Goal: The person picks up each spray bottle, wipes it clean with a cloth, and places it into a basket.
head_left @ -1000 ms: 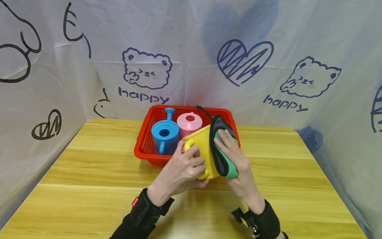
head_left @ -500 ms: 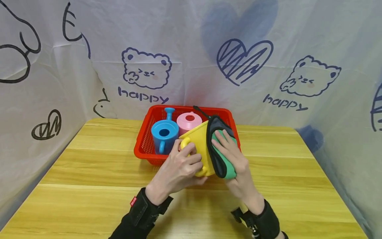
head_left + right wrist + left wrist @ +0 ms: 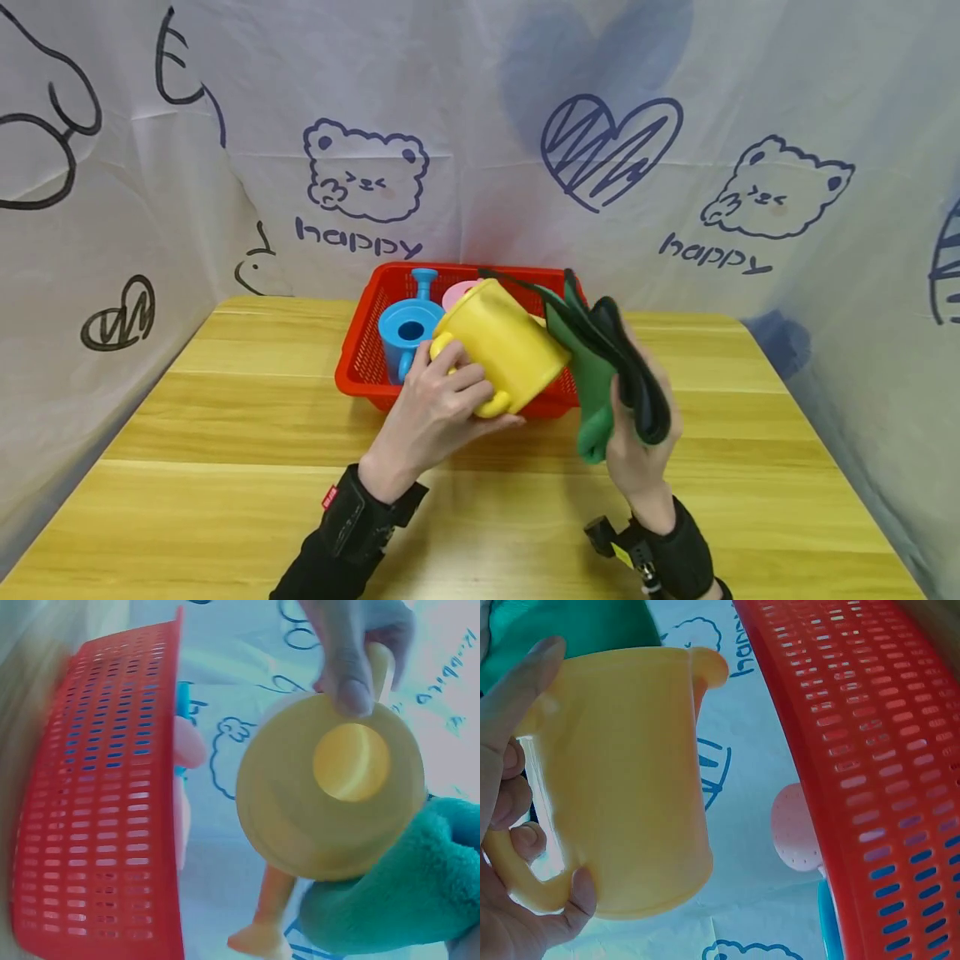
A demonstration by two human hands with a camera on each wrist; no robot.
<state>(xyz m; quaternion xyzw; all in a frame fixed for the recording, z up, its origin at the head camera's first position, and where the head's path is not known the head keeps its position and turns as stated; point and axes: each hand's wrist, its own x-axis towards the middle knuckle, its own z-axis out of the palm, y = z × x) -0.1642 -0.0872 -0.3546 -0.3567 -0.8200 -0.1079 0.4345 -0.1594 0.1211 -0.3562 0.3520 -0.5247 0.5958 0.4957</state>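
A yellow watering can (image 3: 506, 342) is tilted over the front of the red basket. My left hand (image 3: 442, 396) grips it by the handle, fingers curled through the loop, as the left wrist view shows. In the right wrist view, its round opening and sprinkler spout (image 3: 274, 904) can be seen. A green and dark grey cloth (image 3: 592, 387) is folded in my right hand (image 3: 641, 458), pinched between thumb and fingers. In the right wrist view, the cloth's fuzzy green side lies close against the can's rim; whether they touch I cannot tell.
The red perforated basket (image 3: 356, 379) stands at the back of the wooden table (image 3: 225, 483). Inside are a blue watering can (image 3: 393, 333) and a pink one (image 3: 457, 294), partly hidden by the yellow can. Behind hangs a white drawn-on sheet (image 3: 487, 192).
The yellow watering can has risen and tilted further, moving up and left. My right hand has drawn the cloth away from its side, rightward, and turned so the cloth hangs folded.
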